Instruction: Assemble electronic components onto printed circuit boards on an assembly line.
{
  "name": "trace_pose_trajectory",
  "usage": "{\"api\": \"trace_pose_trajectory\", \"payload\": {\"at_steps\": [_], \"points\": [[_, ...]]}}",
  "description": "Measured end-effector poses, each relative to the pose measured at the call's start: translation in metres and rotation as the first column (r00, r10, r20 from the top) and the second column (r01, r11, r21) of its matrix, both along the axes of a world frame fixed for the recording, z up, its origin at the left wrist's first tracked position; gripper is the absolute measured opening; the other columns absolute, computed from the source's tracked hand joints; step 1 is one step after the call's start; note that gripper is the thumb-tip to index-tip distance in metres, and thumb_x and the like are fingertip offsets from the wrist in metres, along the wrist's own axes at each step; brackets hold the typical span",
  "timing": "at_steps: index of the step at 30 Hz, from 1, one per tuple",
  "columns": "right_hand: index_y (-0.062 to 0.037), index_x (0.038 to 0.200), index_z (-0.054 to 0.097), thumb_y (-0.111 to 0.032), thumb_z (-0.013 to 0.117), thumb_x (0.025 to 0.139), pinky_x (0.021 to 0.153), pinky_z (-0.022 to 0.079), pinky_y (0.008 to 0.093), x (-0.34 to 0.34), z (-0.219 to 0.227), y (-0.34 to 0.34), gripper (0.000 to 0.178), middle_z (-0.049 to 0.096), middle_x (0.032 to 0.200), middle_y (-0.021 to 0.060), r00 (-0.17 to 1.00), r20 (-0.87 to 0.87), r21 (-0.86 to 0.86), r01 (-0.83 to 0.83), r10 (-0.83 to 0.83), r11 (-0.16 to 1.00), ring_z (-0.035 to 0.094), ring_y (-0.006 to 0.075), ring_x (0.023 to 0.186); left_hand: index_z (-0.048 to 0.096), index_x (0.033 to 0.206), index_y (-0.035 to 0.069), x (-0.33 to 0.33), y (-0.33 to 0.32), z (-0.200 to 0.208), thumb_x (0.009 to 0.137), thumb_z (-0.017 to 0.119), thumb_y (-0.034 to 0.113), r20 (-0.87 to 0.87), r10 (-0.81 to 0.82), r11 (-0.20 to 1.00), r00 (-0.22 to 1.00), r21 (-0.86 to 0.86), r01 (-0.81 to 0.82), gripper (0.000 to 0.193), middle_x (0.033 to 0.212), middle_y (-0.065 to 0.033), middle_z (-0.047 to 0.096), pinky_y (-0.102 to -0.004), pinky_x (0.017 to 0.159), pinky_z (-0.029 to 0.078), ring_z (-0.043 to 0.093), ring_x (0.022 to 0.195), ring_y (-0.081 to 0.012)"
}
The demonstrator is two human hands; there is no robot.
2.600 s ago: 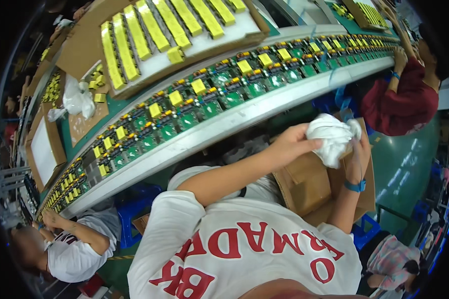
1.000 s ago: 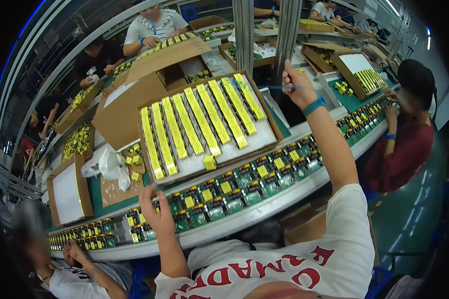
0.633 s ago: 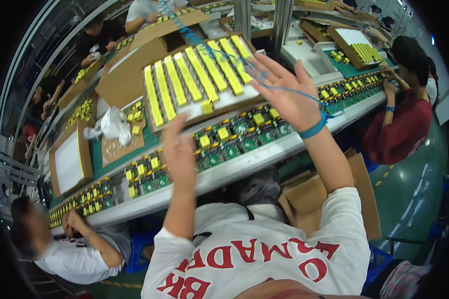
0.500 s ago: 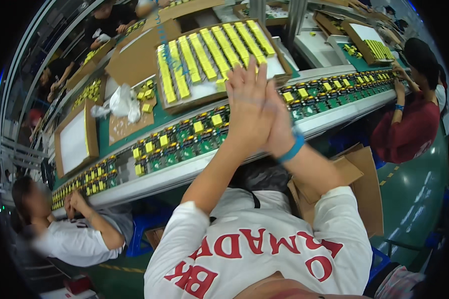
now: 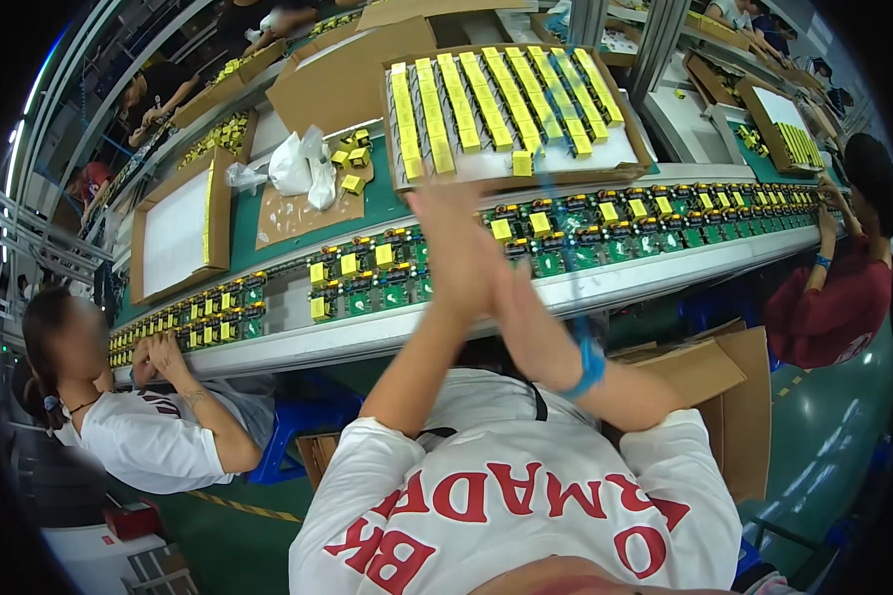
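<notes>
Over the conveyor, my left hand (image 5: 453, 253) and my right hand (image 5: 528, 322) are pressed together, palm to palm. The left fingers stretch out, smeared by motion. Most of the right fingers are hidden behind the left hand, but that hand looks flat too. Nothing shows between them. A blue wristband (image 5: 592, 367) with a thin blue cord circles my right wrist. Beneath and beside the hands run rows of green circuit boards (image 5: 620, 246), many bearing yellow blocks. Past my fingertips lies a cardboard tray (image 5: 633, 171) with rows of yellow-wrapped components (image 5: 511, 94); one loose yellow component (image 5: 522, 163) sits at its near side.
Left of the tray, a white plastic bag (image 5: 303, 167) and loose yellow parts lie on cardboard. A white-lined box (image 5: 169, 243) stands farther left. Co-workers sit at the line on the left (image 5: 149, 446) and right (image 5: 833, 288). An opened carton (image 5: 734, 387) stands right of me.
My joined hands have come down and nearer to me, away from the tray, and are still together. The view has shifted, so the tray and boards appear farther right.
</notes>
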State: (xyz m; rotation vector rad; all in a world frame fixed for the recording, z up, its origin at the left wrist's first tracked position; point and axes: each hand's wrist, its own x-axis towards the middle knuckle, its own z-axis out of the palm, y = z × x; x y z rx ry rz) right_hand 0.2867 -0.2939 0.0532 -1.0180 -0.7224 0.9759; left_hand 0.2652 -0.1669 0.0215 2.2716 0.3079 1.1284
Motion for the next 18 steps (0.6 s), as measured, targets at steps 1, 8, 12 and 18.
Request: {"api": "trace_pose_trajectory", "payload": {"at_steps": [1,8,12,18], "points": [[-0.0017,0.156,0.022,-0.060,0.026,0.102,0.121,0.008,0.0486,-0.005,0.002,0.000,0.079,0.006,0.166,0.0153,1.000,-0.005,-0.003,-0.012,0.012,1.000,0.004,0.0376,0.152,0.021,0.156,0.003,-0.005,0.000,-0.015,0.104,0.032,0.044,-0.005,0.012,1.000,1.000,-0.003,-0.012,0.067,0.163,-0.0150,0.020,-0.0384,0.116,0.023,0.024,0.148,-0.0243],[-0.0025,0.150,0.038,-0.036,0.032,0.104,0.118,0.008,0.0569,0.026,-0.003,-0.002,0.058,0.039,0.155,0.0175,0.492,0.754,0.440,0.112,-0.435,0.891,0.025,0.0405,0.146,0.021,0.157,0.006,-0.035,-0.078,0.007,0.100,0.035,0.054,0.436,-0.268,0.087,0.859,-0.877,0.472,0.076,0.164,-0.0093,0.021,-0.0394,0.116,0.024,0.028,0.146,-0.0255],[0.0000,0.150,0.037,-0.038,0.033,0.104,0.118,0.016,0.0497,0.020,0.007,-0.021,0.059,0.038,0.154,0.0175,0.921,0.302,0.431,0.099,-0.247,0.897,0.029,0.0375,0.145,0.057,0.133,0.009,-0.054,-0.075,0.028,0.093,0.051,0.044,0.389,-0.494,0.482,0.777,-0.622,0.618,0.054,0.151,-0.0176,0.042,-0.0491,0.117,0.019,0.034,0.141,-0.0367],[0.0066,0.151,0.026,-0.042,0.037,0.103,0.118,0.025,0.0464,0.032,0.058,-0.068,0.069,0.029,0.158,0.0213,0.915,-0.330,0.556,-0.010,0.231,0.831,0.032,0.0372,0.144,0.061,0.125,0.006,-0.040,-0.029,-0.021,0.087,0.061,0.025,0.199,-0.034,0.984,0.979,0.176,-0.002,0.043,0.142,-0.0188,0.050,-0.0524,0.110,0.029,0.040,0.137,-0.0370]]}}
